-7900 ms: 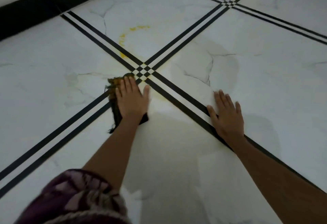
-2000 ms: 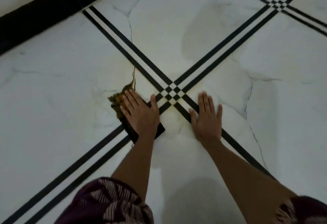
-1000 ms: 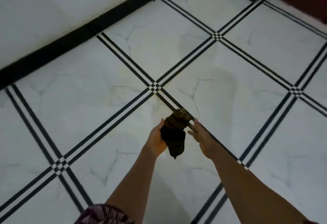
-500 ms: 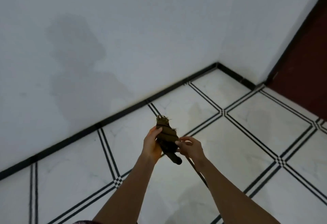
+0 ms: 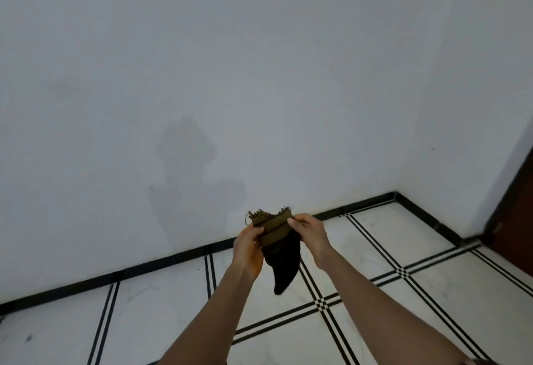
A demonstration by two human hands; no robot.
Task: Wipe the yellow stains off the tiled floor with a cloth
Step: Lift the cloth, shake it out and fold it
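Cloth raised above tiled floor | my left hand grips it | my right hand pinches its top edge

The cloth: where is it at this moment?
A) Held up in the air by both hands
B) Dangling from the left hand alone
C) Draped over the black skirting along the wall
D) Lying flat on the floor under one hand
A: the cloth hangs clear of the tiled floor, with the left hand and the right hand each gripping its olive, frayed upper part.
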